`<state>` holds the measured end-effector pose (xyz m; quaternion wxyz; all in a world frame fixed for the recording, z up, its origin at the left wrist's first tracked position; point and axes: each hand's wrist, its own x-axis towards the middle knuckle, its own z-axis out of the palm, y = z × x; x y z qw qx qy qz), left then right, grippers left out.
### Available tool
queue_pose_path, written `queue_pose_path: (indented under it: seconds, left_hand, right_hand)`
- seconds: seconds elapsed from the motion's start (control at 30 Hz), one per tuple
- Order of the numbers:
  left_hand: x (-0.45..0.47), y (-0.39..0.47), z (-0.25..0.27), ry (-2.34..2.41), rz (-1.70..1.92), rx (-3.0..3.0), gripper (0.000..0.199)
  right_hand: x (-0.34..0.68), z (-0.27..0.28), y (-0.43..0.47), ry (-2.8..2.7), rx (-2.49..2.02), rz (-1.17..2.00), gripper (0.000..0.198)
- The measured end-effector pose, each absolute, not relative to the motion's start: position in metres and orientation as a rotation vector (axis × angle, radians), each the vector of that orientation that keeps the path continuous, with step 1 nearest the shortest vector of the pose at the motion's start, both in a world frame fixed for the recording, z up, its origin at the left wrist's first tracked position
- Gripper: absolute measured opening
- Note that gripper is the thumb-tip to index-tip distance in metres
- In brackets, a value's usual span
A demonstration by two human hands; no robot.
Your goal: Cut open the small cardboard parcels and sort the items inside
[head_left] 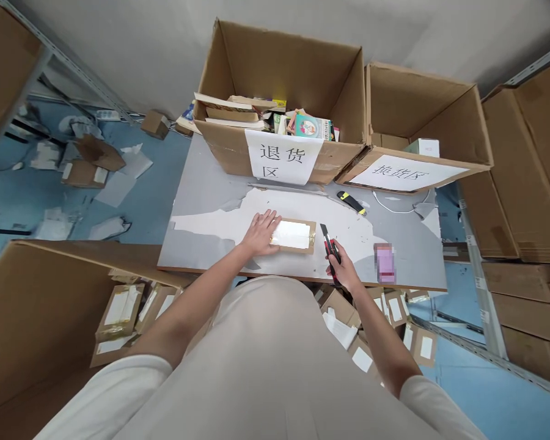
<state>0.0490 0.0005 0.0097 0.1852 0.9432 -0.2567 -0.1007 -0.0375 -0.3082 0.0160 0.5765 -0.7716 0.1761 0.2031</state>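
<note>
A small cardboard parcel (306, 242) with a white label lies on the table in front of me. My left hand (260, 233) rests flat on its left end, fingers spread. To the right of the parcel, my right hand (342, 266) is wrapped round a black and red box cutter (329, 241). Its blade end points up and away from me, apart from the parcel. Behind it on the table lies a second cutter, black and yellow (351, 202).
Two large open cartons stand at the back: the left carton (229, 153) holds books and boxes, the right carton (483, 153) a few boxes. A blurred pink item (385, 263) lies on the table (201, 244) at right. Parcels (121, 304) fill a carton at lower left.
</note>
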Motion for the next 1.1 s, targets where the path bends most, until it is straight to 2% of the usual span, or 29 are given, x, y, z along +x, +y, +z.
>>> queue_pose_path:
  seconds: [0.1,0.23,0.47,0.8,1.1]
  left_hand:
    - [0.049,-0.004,0.007,-0.712,-0.291,2.688,0.108]
    - [0.044,-0.007,0.003,-0.662,-0.259,2.701,0.116]
    - [0.047,-0.009,0.002,-0.616,-0.243,2.671,0.115]
    - [0.047,-0.009,0.002,-0.613,-0.256,2.655,0.117]
    - [0.048,-0.012,0.0,-0.542,-0.217,2.637,0.115]
  right_hand:
    - [-0.044,0.017,-0.305,0.445,-1.772,0.546,0.075]
    - [-0.045,0.018,-0.301,0.437,-1.736,0.622,0.074]
    - [-0.05,0.019,-0.3,0.53,-1.736,0.509,0.075]
    - [-0.046,0.022,-0.298,0.496,-1.695,0.616,0.075]
    - [-0.024,0.035,-0.317,0.365,-1.895,0.753,0.062]
